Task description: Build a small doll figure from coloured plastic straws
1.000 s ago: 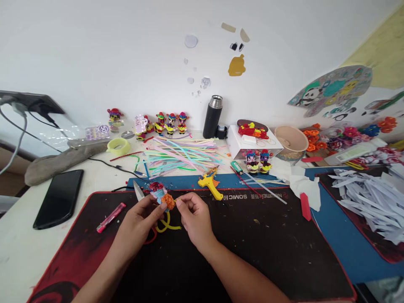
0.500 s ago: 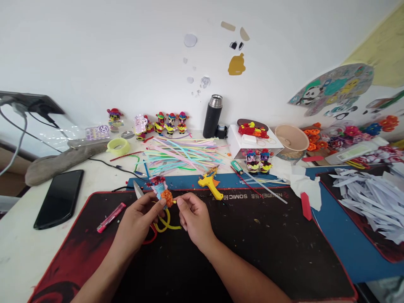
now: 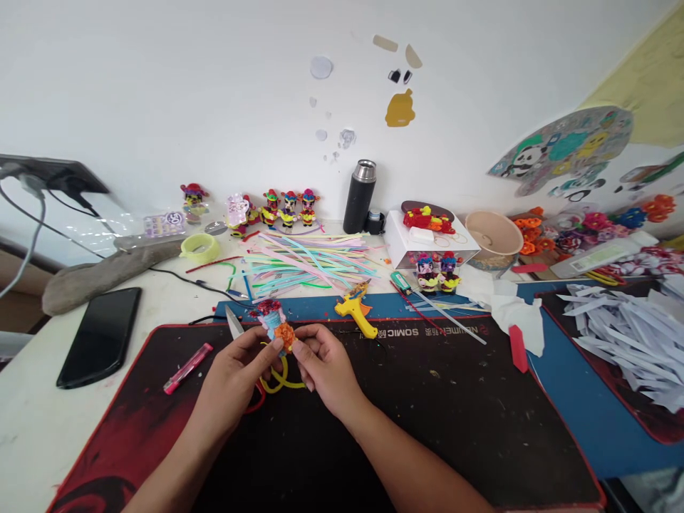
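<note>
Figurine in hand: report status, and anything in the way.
Left hand holding figurine. Right hand at its orange part. Scissors, yellow strand lying close to left hand.

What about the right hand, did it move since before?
Yes, the right hand moved slightly left, toward the orange piece, judged against the yellow gun-shaped tool.

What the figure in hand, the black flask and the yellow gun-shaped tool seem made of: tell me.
Figure: perhaps chenille stems, its surface fuzzy and coiled.
Flask: probably metal, matte black with a shiny silvery top.
Gun-shaped tool: likely plastic, its yellow body smooth and molded-looking.
</note>
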A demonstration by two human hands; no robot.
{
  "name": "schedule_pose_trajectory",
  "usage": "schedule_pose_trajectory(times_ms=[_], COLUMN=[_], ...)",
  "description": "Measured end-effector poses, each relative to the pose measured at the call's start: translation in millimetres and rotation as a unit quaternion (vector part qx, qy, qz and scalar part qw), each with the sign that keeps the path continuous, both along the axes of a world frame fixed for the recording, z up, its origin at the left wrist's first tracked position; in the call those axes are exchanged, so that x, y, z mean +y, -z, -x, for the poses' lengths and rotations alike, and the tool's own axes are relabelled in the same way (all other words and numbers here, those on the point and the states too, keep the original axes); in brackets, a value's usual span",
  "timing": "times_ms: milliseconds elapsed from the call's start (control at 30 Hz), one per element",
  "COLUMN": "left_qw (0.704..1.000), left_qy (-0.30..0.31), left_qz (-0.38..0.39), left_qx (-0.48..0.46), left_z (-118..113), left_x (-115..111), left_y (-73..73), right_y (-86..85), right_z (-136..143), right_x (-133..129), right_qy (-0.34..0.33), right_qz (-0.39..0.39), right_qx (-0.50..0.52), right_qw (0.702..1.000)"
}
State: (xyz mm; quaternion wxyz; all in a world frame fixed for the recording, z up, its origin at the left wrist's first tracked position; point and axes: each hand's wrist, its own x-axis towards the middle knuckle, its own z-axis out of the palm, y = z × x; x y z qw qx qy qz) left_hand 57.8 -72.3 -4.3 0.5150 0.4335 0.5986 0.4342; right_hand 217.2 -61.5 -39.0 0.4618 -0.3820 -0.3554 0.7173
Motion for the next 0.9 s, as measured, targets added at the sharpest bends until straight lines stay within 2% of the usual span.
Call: schedule_pose_trajectory(times_ms=[167,400,600,767,900], left_qw=[1.0,0.999,0.998,0.99,0.969], left_qy=[0.002,0.017,0.051,0.076,0.049], left_qz=[-0.001,0.003,0.011,0.065,0.103], left_qx=[0.017,0.028,0.019,-0.104,-0.219], left_z=[0,-4,6,15,21], left_x=[1,3,4,2,0], left_y=[-3.5,-9.5,-6.7,-5.1,-2.0], right_y=[-0.9,-1.7,-4.0,-4.4,-3.9], right_z=[-2,-2,0,-1,-2], right_x=[0,-1,-3,-2,-2], right_qy=[-0.044,-0.033,-0.028,-0.026,-0.032], right_qz=[-0.009,-0.009,0.009,0.025,0.033], right_qx=[-0.02,-0.037,-0.033,-0.017,0.015], right_qw=[0.999,0.999,0.999,0.999,0.999])
